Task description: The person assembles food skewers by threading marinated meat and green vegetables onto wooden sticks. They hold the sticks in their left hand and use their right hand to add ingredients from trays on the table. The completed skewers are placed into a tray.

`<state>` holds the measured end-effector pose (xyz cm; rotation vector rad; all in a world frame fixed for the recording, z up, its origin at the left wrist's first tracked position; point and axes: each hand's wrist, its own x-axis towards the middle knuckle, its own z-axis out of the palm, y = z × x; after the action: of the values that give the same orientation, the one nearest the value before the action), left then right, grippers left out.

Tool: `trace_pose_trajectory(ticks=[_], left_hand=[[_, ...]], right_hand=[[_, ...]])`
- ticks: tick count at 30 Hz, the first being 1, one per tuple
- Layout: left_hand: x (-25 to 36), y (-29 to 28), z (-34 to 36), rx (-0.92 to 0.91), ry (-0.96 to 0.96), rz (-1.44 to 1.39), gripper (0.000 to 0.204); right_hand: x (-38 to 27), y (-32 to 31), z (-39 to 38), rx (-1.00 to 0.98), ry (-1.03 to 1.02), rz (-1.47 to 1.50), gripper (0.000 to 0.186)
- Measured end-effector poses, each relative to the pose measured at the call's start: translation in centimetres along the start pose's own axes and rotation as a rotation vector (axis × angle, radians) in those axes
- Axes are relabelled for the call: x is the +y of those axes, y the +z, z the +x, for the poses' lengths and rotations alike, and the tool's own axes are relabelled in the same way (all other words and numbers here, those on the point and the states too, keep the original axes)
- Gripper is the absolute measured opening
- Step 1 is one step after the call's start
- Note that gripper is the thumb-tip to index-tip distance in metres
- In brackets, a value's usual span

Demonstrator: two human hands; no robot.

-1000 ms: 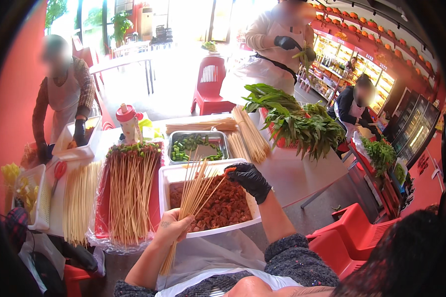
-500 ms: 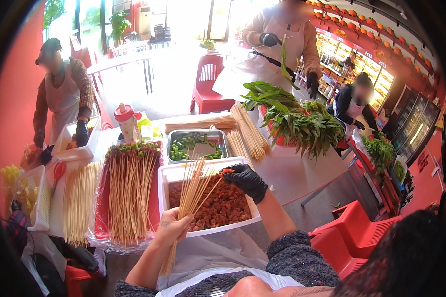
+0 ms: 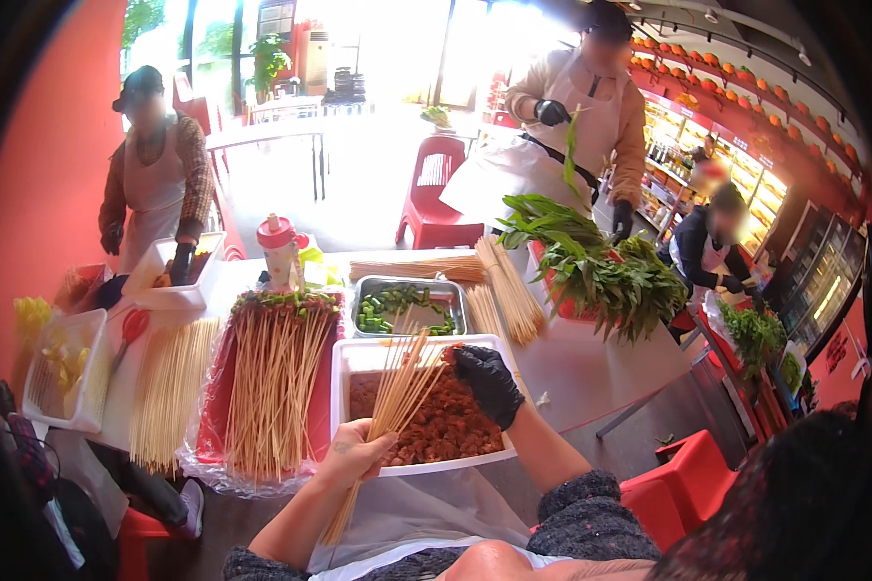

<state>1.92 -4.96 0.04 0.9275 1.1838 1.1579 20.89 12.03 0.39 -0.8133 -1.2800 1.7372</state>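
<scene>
My bare left hand is closed around a bundle of thin bamboo skewers, their upper ends fanned out over a white tub. Dark red cut meat fills that tub. My right hand, in a black glove, is above the tub's right side, fingers pinched on a small red piece of meat by the tips of the skewers. To the left, a red tray lined with clear plastic holds many loaded skewers, with green pieces and meat at their far ends. Behind the tub is a metal tray of cut green peppers.
Loose skewers lie at left, near red scissors and a white basket. More skewers and leafy greens are at the back right. Co-workers stand left, across and far right. Red stools stand at lower right.
The view has shifted, so the table sits lower and further right. My right hand's fingers have come close to the skewer tips with the meat. My left hand keeps its hold.
</scene>
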Motion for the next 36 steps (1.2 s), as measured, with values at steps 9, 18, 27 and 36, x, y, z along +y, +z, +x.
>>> trace_pose_trajectory(ticks=[9,18,27,36], left_hand=[[0.5,0.7,-0.2,0.036,0.017,-0.003,0.012],[0.3,0.6,-0.2,0.05,0.044,0.006,0.012],[0.0,0.6,-0.3,0.094,0.098,-0.023,0.016],[0.0,1.2,-0.9,0.151,0.159,-0.008,0.015]], right_hand=[[0.9,-0.6,0.1,-0.046,-0.128,-0.158,0.024],[0.4,0.4,-0.7,-0.067,-0.107,-0.158,0.022],[-0.5,1.5,-1.4,-0.088,-0.088,-0.174,0.018],[0.4,0.6,-0.6,-0.084,-0.022,-0.096,0.017]])
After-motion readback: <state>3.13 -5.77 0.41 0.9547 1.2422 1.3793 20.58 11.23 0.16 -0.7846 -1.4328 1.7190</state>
